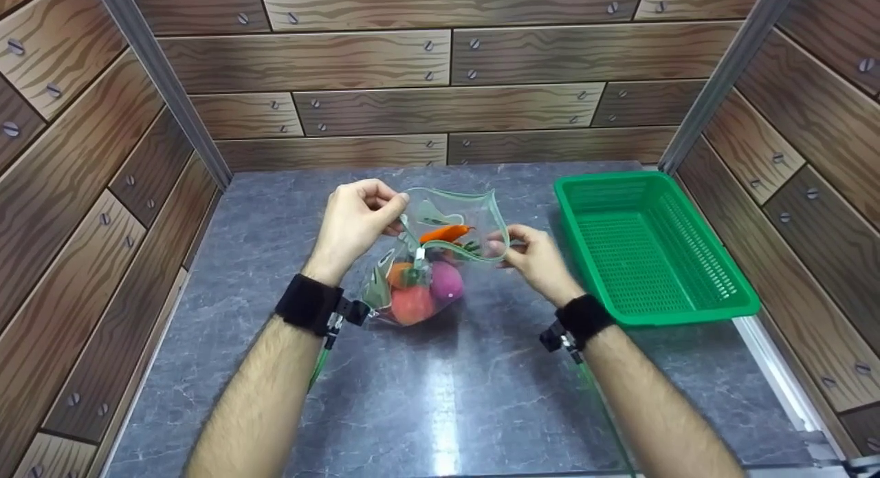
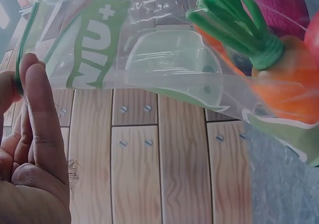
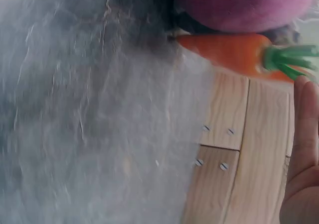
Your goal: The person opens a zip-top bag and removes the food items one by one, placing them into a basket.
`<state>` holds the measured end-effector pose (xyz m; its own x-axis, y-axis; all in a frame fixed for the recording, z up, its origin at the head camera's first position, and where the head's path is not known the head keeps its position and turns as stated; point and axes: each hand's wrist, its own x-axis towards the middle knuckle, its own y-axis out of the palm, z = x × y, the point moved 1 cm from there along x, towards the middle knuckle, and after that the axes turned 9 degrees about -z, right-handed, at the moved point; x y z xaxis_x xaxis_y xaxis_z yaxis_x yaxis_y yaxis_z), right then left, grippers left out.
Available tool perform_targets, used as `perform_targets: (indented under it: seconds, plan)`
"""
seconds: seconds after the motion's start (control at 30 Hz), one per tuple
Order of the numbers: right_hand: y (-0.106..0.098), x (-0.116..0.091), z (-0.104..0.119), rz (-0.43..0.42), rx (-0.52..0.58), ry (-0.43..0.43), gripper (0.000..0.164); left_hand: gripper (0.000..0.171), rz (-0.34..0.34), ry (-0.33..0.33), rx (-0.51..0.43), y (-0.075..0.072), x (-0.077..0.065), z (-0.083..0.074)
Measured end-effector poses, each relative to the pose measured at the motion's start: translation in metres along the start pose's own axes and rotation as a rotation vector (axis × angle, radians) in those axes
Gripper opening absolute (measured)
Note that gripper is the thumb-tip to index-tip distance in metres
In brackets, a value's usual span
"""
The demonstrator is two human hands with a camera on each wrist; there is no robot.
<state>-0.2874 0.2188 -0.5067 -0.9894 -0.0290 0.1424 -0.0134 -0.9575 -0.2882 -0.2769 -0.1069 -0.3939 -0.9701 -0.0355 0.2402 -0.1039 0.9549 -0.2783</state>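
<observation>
A clear zip bag (image 1: 474, 206) with a green-edged mouth and green print stands open between the hands. My left hand (image 1: 361, 213) pinches the left side of its rim between thumb and index finger. At the opposite side, my right hand (image 1: 533, 258) holds the rim by thumb and fingertips. Inside the bag, an orange carrot (image 1: 445, 233) lies near the mouth. Lower down are a purple rounded piece (image 1: 447, 281), a red-orange round fruit (image 1: 411, 305) and another orange piece (image 1: 399, 275). The left wrist view shows a carrot's green top (image 2: 239, 30) through the plastic.
A green plastic basket (image 1: 715, 313) with a perforated bottom stands on the right of the grey marbled table (image 1: 385, 409). Wood-patterned walls (image 1: 371, 58) enclose the table at the back and sides. A green cable runs from each wrist camera.
</observation>
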Motion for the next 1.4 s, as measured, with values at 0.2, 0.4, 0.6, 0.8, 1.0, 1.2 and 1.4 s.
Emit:
perform_targets:
  seconds: [0.2, 0.4, 0.6, 0.8, 1.0, 1.2, 1.4]
  plan:
    - [-0.034, -0.006, 0.035, -0.034, -0.032, -0.099, 0.025, 0.015, 0.014, -0.007, -0.016, 0.003, 0.003, 0.002]
    - [-0.051, -0.017, 0.072, -0.032, -0.139, -0.214, 0.021, 0.017, 0.029, -0.021, 0.007, 0.004, 0.000, 0.007]
    - [-0.046, -0.022, 0.096, 0.081, -0.288, -0.307, 0.020, 0.017, 0.051, -0.033, 0.020, 0.006, -0.003, 0.010]
    - [-0.037, -0.019, 0.114, 0.200, -0.384, -0.372, 0.018, 0.017, 0.065, -0.019, 0.040, 0.009, -0.001, 0.008]
    - [-0.025, -0.018, 0.127, 0.288, -0.426, -0.443, 0.015, 0.017, 0.073, -0.017, 0.044, 0.008, -0.001, 0.007]
    - [-0.008, -0.019, 0.136, 0.392, -0.562, -0.539, 0.019, 0.017, 0.081, -0.019, 0.034, 0.010, 0.000, 0.007]
    - [0.008, -0.017, 0.133, 0.478, -0.657, -0.563, 0.022, 0.017, 0.090, -0.019, 0.029, 0.012, -0.001, 0.006]
